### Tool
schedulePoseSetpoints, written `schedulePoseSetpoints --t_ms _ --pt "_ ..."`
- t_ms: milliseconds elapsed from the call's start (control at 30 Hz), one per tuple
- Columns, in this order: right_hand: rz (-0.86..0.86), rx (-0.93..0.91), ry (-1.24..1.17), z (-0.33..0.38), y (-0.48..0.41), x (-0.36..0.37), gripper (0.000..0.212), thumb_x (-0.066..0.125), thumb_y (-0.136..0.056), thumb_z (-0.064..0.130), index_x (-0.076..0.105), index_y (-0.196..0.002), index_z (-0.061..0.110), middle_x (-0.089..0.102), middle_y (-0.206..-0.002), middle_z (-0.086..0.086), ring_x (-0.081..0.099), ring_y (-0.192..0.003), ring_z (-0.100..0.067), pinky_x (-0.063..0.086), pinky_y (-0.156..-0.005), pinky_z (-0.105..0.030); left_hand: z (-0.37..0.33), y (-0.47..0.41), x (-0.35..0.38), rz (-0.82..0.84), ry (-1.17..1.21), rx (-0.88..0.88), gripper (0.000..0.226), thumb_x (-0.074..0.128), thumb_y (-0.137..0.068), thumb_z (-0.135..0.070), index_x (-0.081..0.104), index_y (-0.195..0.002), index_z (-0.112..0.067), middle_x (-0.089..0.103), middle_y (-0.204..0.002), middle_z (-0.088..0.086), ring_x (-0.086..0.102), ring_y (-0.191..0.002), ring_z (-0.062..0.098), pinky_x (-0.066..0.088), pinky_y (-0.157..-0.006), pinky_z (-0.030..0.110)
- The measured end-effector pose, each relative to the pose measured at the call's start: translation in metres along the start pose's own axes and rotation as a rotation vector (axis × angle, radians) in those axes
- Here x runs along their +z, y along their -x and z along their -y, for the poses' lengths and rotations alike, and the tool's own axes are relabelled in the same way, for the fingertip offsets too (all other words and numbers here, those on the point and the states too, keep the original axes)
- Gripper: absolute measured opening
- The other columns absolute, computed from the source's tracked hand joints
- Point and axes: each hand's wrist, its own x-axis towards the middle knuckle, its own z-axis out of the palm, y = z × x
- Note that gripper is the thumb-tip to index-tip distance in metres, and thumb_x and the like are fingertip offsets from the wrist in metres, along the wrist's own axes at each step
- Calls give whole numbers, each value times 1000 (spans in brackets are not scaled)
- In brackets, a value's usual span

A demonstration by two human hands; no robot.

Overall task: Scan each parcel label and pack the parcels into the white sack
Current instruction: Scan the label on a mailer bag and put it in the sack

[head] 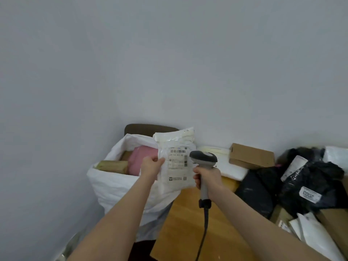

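Head view: the white sack [113, 183] stands open and part filled just beyond the left hand [151, 166], which pinches a white parcel [177, 166] upright by its edge, seemingly so its label [178, 157] faces the scanner [204, 161] gripped in the right hand [207, 178].

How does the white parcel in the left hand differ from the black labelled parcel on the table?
The white parcel is held upright by the left hand; the black parcel lies on the table. The white parcel looks flat; the black parcel is crumpled and bulging. Both are soft bags bearing labels.
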Motion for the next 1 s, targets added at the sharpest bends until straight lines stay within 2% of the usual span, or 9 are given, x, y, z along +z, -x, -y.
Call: schedulePoseSetpoints --t_ms 233,333,433,533,667,800,900,933,1000 --pt "17 22 63 -4 -74 116 5 65 -83 1 64 -78 2 59 -53 -7 51 -46 -16 46 -46 -25 40 -129 -75 10 -58 -42 20 64 -90 -23 64 -103 -8 67 -106 9 62 -93 24 52 -85 38" --pt "-18 47 103 -11 -113 174 7 67 -84 8 63 -78 7 62 -60 -7 56 -55 -19 50 -53 -25 66 -187 -99 102 -181 -83 11 62 -91 -22 58 -95 -12 65 -103 7 60 -95 22 51 -91 40" --pt "-35 121 136 -20 -142 214 10 68 -82 10 61 -75 6 60 -59 -7 54 -54 -20 49 -55 -26 89 -237 -116 239 -273 -188 19 63 -90 -17 56 -103 -4 64 -105 12 62 -99 28 51 -92 46" --pt "-76 139 143 -26 -164 225 5 66 -80 7 62 -82 5 59 -62 -9 54 -57 -21 49 -61 -31 100 -273 -107 310 -515 -116 25 60 -92 -24 59 -109 -6 65 -106 9 62 -98 25 52 -89 40" --pt "-208 160 113 -26 -179 213 6 63 -80 2 63 -75 4 57 -53 -8 50 -46 -18 47 -47 -25 97 -283 -66 278 -558 82 16 57 -93 -27 62 -104 -17 61 -93 -3 56 -85 15 45 -75 29" --pt "-243 205 64 -24 -181 201 6 65 -84 4 63 -79 4 57 -54 -7 51 -48 -17 48 -47 -26 116 -271 -44 578 -902 80 17 61 -90 -26 58 -103 -15 63 -99 2 62 -90 18 53 -82 33" --pt "-236 216 36 -24 -180 199 4 65 -85 5 63 -82 3 57 -59 -9 50 -51 -18 48 -52 -27 124 -268 -41 510 -1005 138 20 61 -91 -32 57 -103 -17 62 -97 -1 61 -83 15 54 -75 30" --pt "-241 217 23 -24 -180 199 4 64 -85 5 63 -82 2 57 -60 -9 50 -51 -18 47 -52 -27 120 -269 -39 439 -992 174 26 64 -89 -34 54 -107 -19 60 -100 -2 60 -83 14 52 -71 27" --pt "-253 217 -2 -23 -179 198 5 64 -85 4 63 -81 1 57 -59 -10 50 -50 -18 48 -51 -27 108 -273 -34 339 -962 295 53 69 -84 -34 41 -127 -23 51 -121 2 58 -98 18 48 -69 27"
